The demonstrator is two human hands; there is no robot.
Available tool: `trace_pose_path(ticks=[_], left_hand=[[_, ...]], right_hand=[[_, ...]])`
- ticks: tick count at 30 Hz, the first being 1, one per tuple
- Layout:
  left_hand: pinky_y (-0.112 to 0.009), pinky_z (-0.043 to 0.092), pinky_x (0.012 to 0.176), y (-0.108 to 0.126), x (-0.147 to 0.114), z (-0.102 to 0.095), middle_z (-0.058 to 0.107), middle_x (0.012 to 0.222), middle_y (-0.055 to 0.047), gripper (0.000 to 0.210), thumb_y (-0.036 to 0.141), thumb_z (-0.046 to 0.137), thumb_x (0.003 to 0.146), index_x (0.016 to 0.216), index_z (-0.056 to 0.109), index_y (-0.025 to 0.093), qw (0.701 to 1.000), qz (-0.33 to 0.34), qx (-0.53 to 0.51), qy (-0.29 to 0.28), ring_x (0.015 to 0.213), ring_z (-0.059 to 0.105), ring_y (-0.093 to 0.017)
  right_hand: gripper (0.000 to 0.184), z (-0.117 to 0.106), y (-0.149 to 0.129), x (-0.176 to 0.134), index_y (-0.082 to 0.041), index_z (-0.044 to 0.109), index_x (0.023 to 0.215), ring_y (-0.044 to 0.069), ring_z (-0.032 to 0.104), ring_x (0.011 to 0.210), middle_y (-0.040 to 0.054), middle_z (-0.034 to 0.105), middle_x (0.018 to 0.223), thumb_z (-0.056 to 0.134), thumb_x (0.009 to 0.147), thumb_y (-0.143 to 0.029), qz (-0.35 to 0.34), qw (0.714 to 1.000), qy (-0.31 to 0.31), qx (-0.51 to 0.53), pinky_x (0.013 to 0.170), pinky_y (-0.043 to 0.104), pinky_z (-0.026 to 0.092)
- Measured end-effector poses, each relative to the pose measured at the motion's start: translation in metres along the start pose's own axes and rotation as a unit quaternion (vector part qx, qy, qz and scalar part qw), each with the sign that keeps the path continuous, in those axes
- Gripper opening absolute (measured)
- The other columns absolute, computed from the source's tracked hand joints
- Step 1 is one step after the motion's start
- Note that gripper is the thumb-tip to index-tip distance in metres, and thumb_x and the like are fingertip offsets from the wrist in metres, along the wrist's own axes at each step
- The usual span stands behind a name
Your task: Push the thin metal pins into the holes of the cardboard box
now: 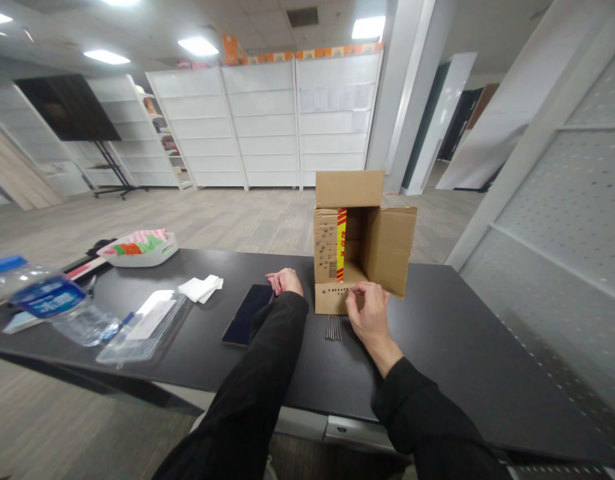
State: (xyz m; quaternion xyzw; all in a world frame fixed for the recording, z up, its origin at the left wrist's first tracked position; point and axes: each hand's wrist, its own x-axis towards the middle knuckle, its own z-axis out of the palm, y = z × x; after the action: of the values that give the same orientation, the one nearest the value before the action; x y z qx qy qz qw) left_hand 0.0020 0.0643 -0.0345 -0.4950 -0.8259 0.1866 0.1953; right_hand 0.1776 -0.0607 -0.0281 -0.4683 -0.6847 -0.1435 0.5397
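A cardboard box [326, 247] stands on the dark table with its flaps open toward me. Dark round spots mark its left flap, and a row of small dark dots runs along the lower front flap [327, 305]. My right hand [371, 313] is at that lower flap, thumb and fingertips pinched together; what they hold, if anything, is too small to make out. Several thin metal nails [333, 328] lie side by side just below the box. My left hand [287, 282] rests by the top of a dark phone [247, 315], fingers loosely stretched leftward, holding nothing visible.
At left are a clear plastic case [144, 330], folded white tissues [201, 288], a water bottle [52, 300] with a blue cap, and a white basket [154, 257] of colourful cloth. A perforated panel [562, 220] rises along the right side of the table [467, 347].
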Motion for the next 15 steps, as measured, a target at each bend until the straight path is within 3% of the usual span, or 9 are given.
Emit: trace_pose_path(ticks=[7,15], left_hand=[[-0.022,0.041,0.043,-0.0048,-0.0040,-0.0092,0.070,0.066,-0.025,0.041,-0.003,0.048,0.088,0.122,0.058,-0.024,1.000,0.022,-0.005,-0.021,0.057,0.070,-0.026],[-0.023,0.040,0.042,-0.0068,-0.0059,-0.0092,0.070,0.070,-0.030,0.043,0.000,0.051,0.087,0.121,0.056,-0.027,0.999,0.027,-0.017,-0.015,0.058,0.070,-0.027]], right_hand=[[0.006,0.0000,-0.0007,0.0003,-0.022,0.052,0.093,0.022,0.057,0.084,0.0038,0.064,0.089,0.054,0.091,-0.017,0.005,1.000,-0.006,0.005,0.081,0.037,0.035],[0.005,-0.0009,-0.0015,0.0004,-0.022,0.052,0.093,0.022,0.057,0.084,0.0036,0.064,0.088,0.054,0.091,-0.017,0.008,1.000,-0.012,0.003,0.081,0.037,0.035]])
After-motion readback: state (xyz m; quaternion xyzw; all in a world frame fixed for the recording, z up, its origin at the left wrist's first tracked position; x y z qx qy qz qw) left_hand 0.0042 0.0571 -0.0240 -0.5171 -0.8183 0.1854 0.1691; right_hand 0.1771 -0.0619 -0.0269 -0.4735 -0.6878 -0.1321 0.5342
